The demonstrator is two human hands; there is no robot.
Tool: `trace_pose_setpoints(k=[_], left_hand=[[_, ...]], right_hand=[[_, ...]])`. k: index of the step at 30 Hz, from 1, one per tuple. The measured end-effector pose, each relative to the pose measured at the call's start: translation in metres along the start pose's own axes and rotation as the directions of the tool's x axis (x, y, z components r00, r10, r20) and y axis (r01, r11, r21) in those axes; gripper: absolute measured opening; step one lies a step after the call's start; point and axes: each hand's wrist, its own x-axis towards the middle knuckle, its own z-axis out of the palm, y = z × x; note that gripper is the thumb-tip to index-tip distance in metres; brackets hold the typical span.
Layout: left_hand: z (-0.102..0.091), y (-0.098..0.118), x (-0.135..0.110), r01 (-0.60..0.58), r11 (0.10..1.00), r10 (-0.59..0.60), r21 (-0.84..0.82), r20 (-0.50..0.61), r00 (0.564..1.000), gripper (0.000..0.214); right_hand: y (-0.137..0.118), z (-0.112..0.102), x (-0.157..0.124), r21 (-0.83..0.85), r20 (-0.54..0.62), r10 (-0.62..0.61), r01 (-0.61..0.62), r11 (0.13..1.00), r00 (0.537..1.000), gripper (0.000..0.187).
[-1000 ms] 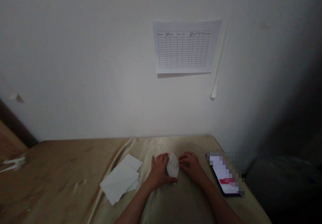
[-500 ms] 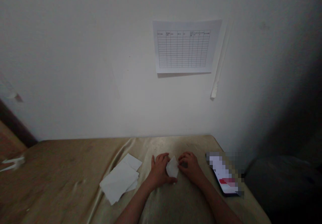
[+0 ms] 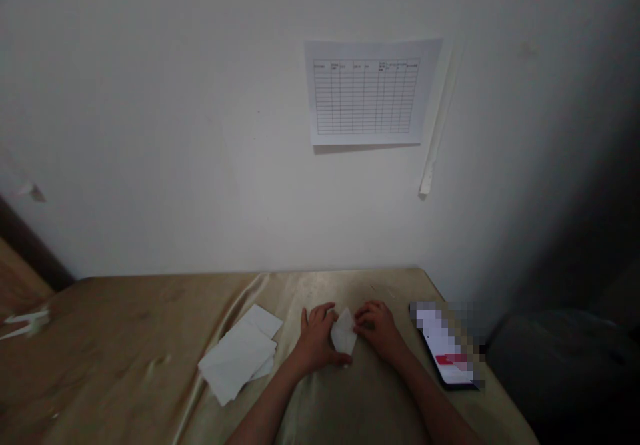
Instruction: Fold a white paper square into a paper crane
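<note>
A small piece of white paper (image 3: 344, 332), folded to a kite-like shape with a point at the far end, lies on the cloth between my hands. My left hand (image 3: 318, 340) holds it from the left, thumb at the near edge and fingers at the far left side. From the right, my right hand (image 3: 381, 328) has curled fingers and pinches the paper's right edge with the fingertips. Left of my left hand is a loose stack of white paper sheets (image 3: 240, 355), fanned out unevenly.
A phone (image 3: 445, 348) with a lit, partly blurred screen lies near the right edge of the cloth-covered table (image 3: 135, 338). Behind stands a wall with a printed table sheet (image 3: 367, 95) on it. A white object (image 3: 30, 322) lies far left.
Almost nothing differs. My hands and the folded paper keep nearly the same place, with only a slight shift of the right fingers at its edge.
</note>
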Motion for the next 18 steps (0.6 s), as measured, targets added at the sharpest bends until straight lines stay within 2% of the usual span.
trace_pose_setpoints(k=[5, 9, 12, 15, 18], left_hand=[[-0.003, 0.004, -0.001, 0.002, 1.0, -0.002, -0.02, 0.001, 1.0, 0.089], [-0.004, 0.005, 0.0, 0.003, 0.997, -0.011, -0.073, -0.099, 0.995, 0.053], [-0.004, 0.002, 0.003, -0.099, 0.988, 0.067, -0.12, -0.245, 0.967, 0.028], [-0.004, -0.001, 0.005, -0.239, 0.96, 0.174, -0.143, -0.362, 0.916, 0.018], [-0.003, -0.002, 0.006, -0.296, 0.94, 0.207, -0.168, -0.408, 0.889, 0.012]], right_hand=[[-0.003, -0.001, -0.002, -0.002, -0.015, -0.012, 0.012, 1.0, 1.0, 0.003], [-0.007, -0.003, -0.004, -0.012, -0.011, -0.014, 0.014, 1.0, 1.0, 0.003], [-0.01, -0.003, -0.005, -0.017, 0.02, -0.02, 0.02, 1.0, 1.0, 0.002], [-0.012, -0.002, -0.006, -0.017, 0.036, -0.053, 0.054, 0.998, 0.998, 0.003], [-0.01, 0.001, -0.007, -0.01, 0.029, -0.073, 0.073, 0.997, 0.997, 0.005]])
